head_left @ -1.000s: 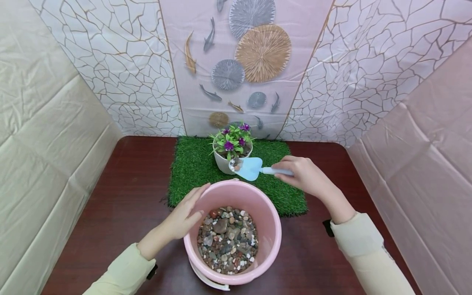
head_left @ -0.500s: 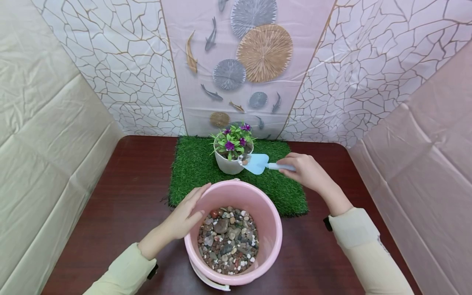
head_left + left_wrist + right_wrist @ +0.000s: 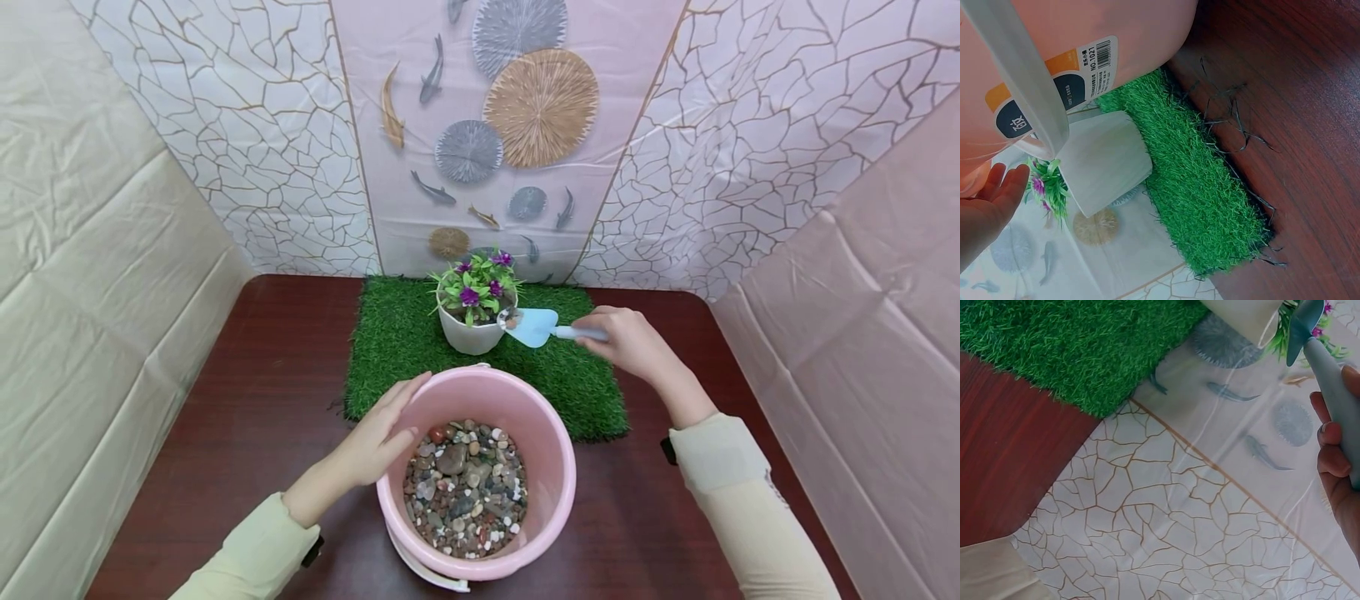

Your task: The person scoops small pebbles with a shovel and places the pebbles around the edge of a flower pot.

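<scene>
My right hand (image 3: 626, 337) grips the pale handle of a light-blue garden trowel (image 3: 535, 327). The trowel's tip, carrying a few pebbles (image 3: 512, 319), is at the right side of the rim of a white flowerpot (image 3: 471, 337). Green leaves and purple flowers (image 3: 480, 283) fill that pot. In the right wrist view, fingers wrap round the trowel handle (image 3: 1335, 394). My left hand (image 3: 375, 442) rests on the left rim of a pink bucket (image 3: 551, 442), its fingers extended and its thumb over the inside. Mixed stones (image 3: 465, 492) cover the bucket's bottom.
The flowerpot stands on a green artificial grass mat (image 3: 390, 333), and the bucket is in front of it on a dark red-brown table (image 3: 247, 375). A white bucket handle (image 3: 431, 575) hangs at the near side. Patterned cloth walls (image 3: 262, 125) enclose the table.
My right hand has moved the trowel slightly away from me and to the right, from the pot's front to the right of its rim. The left hand stays on the bucket.
</scene>
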A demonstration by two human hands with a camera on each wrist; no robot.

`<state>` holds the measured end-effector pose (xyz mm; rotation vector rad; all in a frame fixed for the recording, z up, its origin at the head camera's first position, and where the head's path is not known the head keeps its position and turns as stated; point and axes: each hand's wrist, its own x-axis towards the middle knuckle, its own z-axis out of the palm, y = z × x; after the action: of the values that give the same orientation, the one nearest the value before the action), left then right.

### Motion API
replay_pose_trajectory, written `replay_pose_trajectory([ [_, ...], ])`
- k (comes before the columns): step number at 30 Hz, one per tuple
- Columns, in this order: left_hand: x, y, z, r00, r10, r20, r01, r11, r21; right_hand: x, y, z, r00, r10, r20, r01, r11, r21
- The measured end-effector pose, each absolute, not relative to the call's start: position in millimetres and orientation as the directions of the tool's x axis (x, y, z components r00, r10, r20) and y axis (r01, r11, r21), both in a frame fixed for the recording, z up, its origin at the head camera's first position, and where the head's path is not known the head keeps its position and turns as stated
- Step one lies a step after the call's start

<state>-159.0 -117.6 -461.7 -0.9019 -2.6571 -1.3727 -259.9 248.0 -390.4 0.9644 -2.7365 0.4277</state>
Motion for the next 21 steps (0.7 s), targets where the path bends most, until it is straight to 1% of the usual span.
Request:
replay_pose_trajectory([
  [10, -160, -119, -462, -0.833, 0.481, 0.273, 0.502, 0.451, 0.738, -272, 246, -391, -0.812, -0.521, 0.264, -0.576, 0.788, -0.217],
  [21, -159, -119, -464, -0.835, 0.475, 0.279, 0.501, 0.445, 0.742, -287, 230, -392, -0.852, -0.490, 0.184, -0.520, 0.832, -0.194],
])
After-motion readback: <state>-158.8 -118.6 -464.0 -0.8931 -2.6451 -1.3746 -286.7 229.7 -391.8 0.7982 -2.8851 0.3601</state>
